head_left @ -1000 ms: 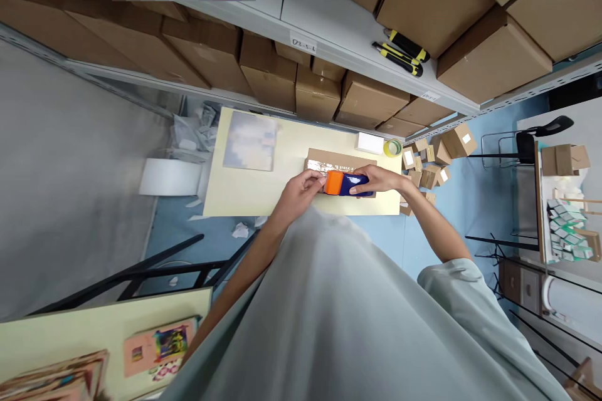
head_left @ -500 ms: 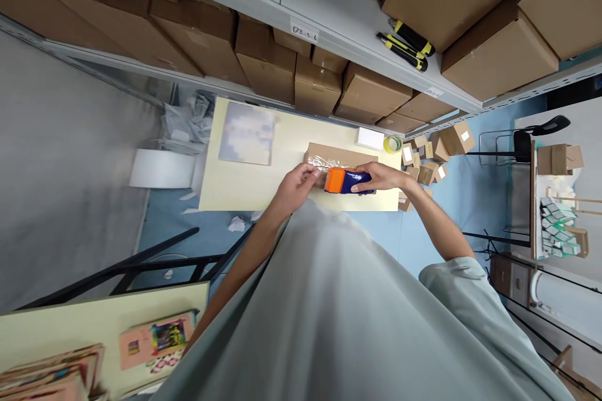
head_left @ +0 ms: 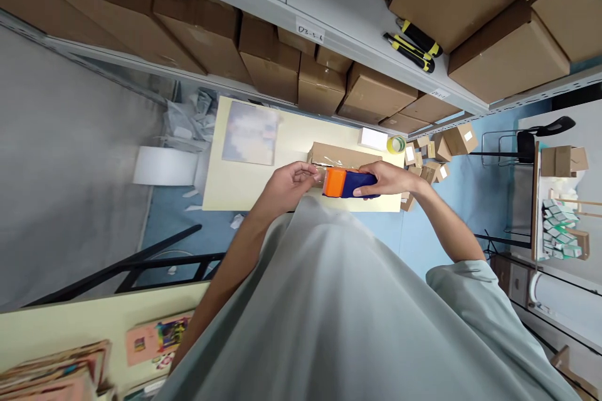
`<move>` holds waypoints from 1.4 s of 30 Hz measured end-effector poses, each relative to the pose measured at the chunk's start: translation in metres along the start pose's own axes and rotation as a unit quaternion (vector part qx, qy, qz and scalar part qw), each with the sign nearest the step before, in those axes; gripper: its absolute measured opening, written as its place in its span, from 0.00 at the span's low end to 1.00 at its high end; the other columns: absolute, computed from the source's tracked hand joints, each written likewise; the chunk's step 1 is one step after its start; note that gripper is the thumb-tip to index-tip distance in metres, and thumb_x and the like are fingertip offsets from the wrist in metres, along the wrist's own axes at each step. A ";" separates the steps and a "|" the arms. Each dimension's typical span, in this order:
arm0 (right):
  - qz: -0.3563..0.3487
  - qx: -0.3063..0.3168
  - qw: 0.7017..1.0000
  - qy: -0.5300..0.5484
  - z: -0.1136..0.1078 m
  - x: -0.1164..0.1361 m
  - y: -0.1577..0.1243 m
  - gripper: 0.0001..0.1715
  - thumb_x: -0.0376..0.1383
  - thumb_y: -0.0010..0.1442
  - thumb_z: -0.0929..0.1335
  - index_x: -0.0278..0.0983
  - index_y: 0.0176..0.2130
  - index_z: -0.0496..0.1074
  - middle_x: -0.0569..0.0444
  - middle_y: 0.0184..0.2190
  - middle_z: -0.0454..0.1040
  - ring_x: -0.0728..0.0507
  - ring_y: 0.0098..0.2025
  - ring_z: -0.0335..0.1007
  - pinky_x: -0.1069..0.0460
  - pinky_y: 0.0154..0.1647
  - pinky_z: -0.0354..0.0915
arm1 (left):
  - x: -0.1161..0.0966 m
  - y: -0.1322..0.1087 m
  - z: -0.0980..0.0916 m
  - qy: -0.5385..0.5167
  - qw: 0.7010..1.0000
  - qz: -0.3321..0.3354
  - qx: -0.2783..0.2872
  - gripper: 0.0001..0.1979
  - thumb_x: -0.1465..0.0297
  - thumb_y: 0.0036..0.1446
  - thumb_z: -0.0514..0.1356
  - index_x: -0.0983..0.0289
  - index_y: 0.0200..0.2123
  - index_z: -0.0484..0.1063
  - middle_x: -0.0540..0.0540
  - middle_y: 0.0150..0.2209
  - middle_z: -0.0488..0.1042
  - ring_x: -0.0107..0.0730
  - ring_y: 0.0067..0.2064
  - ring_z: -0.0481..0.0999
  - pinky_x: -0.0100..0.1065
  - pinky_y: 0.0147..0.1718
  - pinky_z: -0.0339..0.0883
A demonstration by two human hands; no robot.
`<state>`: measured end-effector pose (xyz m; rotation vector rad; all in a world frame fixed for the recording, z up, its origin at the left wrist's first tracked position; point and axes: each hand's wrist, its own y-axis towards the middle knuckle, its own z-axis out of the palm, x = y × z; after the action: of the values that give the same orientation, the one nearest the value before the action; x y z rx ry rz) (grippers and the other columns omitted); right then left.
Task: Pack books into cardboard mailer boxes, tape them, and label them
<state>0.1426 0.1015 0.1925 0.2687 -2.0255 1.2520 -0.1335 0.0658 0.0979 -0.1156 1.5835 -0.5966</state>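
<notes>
My right hand is closed around the dark blue body of an orange-and-blue tape dispenser. The dispenser lies sideways over the near side of a brown cardboard box, its toothed orange end facing left. My left hand is at that end, thumb and fingers pinched together on a short piece of clear tape that reaches to the dispenser. The box rests on the pale yellow table, and its near part is hidden by the dispenser and both hands.
A white box and a tape roll sit at the table's back right, a printed sheet at the left. Above is a shelf with cartons and utility knives. Parcels lie beyond the table's right end.
My left hand has turned and shifted slightly left beside the dispenser's orange end. The dispenser has tilted a little, still in my right hand. The whole view has shifted slightly.
</notes>
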 end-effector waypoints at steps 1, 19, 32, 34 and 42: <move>0.003 0.001 1.000 -0.004 0.000 0.003 0.000 0.29 0.58 0.60 0.76 0.36 0.40 0.75 0.53 0.31 0.83 0.48 0.29 0.74 0.55 0.28 0.64 | 0.000 -0.001 -0.002 -0.001 1.000 0.000 0.008 0.31 0.40 0.50 0.70 0.61 0.40 0.77 0.55 0.35 0.80 0.39 0.37 0.79 0.39 0.41 0.74; 0.093 0.018 0.993 0.066 -0.003 0.025 0.000 0.32 0.62 0.58 0.78 0.36 0.39 0.76 0.53 0.30 0.82 0.47 0.29 0.77 0.54 0.29 0.68 | 0.015 0.014 -0.016 -0.020 0.999 0.007 0.025 0.45 0.53 0.58 0.67 0.61 0.73 0.56 0.55 0.45 0.83 0.33 0.35 0.77 0.36 0.36 0.72; 0.123 0.024 0.991 0.049 -0.023 0.020 0.007 0.34 0.62 0.55 0.78 0.36 0.39 0.78 0.52 0.29 0.83 0.45 0.30 0.79 0.53 0.30 0.70 | 0.036 0.045 -0.050 -0.031 0.999 -0.019 0.021 0.45 0.51 0.52 0.71 0.61 0.68 0.61 0.55 0.42 0.84 0.32 0.31 0.76 0.33 0.27 0.68; 0.127 0.028 0.991 0.043 -0.024 0.019 0.011 0.33 0.62 0.56 0.78 0.36 0.38 0.78 0.53 0.29 0.83 0.45 0.30 0.79 0.53 0.31 0.70 | 0.038 0.048 -0.049 -0.035 0.999 -0.021 0.021 0.44 0.51 0.52 0.70 0.61 0.67 0.62 0.55 0.41 0.83 0.33 0.32 0.76 0.33 0.27 0.67; 0.118 0.036 0.992 0.016 -0.026 0.013 0.030 0.32 0.63 0.58 0.76 0.37 0.33 0.77 0.55 0.28 0.80 0.46 0.28 0.74 0.53 0.29 0.67 | 0.051 0.061 -0.054 -0.032 0.999 -0.038 0.012 0.42 0.53 0.50 0.70 0.60 0.66 0.63 0.55 0.41 0.83 0.34 0.33 0.76 0.33 0.27 0.67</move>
<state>0.1302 0.1410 0.1873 0.0409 -2.0307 1.4668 -0.1743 0.1128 0.0249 -0.1762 1.5154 -0.6642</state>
